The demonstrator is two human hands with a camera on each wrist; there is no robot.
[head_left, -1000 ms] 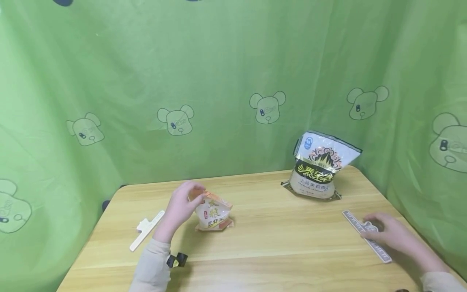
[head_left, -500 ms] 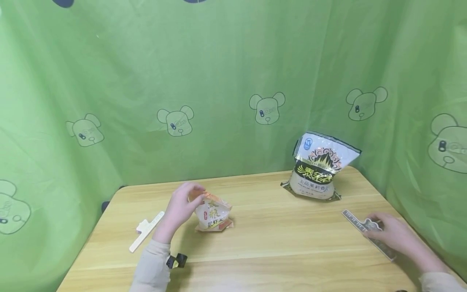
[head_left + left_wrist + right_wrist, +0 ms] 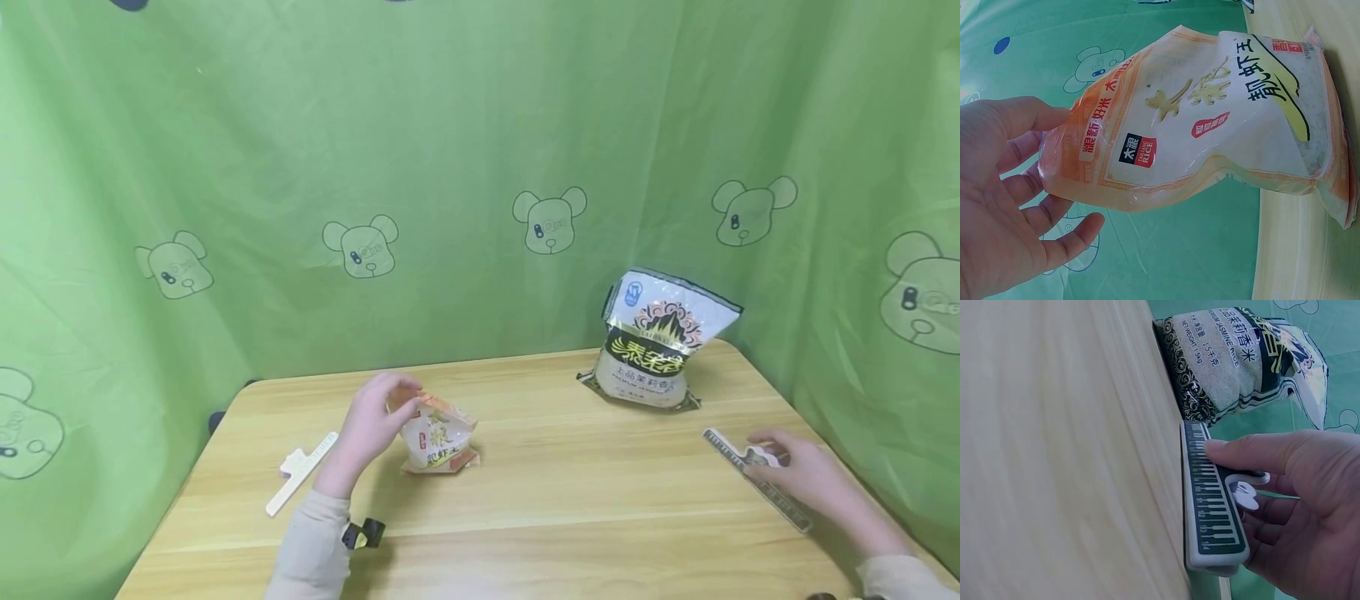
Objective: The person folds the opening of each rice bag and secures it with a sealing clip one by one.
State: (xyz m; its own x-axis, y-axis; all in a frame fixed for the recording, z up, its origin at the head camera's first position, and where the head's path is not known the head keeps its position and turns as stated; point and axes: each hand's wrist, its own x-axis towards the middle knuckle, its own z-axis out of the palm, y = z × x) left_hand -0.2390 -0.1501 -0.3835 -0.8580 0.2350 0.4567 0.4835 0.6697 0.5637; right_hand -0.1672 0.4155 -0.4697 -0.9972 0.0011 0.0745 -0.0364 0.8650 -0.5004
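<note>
My left hand (image 3: 375, 425) pinches the orange top of a small rice bag (image 3: 438, 440), which stands on the table. In the left wrist view, the thumb and fingers of the left hand (image 3: 1022, 181) hold the upper edge of the rice bag (image 3: 1191, 119). Far to the right, my right hand (image 3: 810, 479) grips a long bag clip (image 3: 780, 500) by its middle. The right wrist view has the thumb on the face of the bag clip (image 3: 1213, 500), printed with dark-and-white numbered markings, and the fingers behind it. The clip is tilted, close to the table.
A larger jasmine rice bag (image 3: 648, 350) leans at the table's back right. Left of my left hand, a white bag clip (image 3: 300, 475) lies on the wooden table (image 3: 562, 533). A green curtain (image 3: 450, 167) surrounds the back and sides.
The right hand's clip has tipped from lying face up to a more edge-on tilt, and the hand's grip on it has shifted slightly. The left hand and small rice bag have stayed put.
</note>
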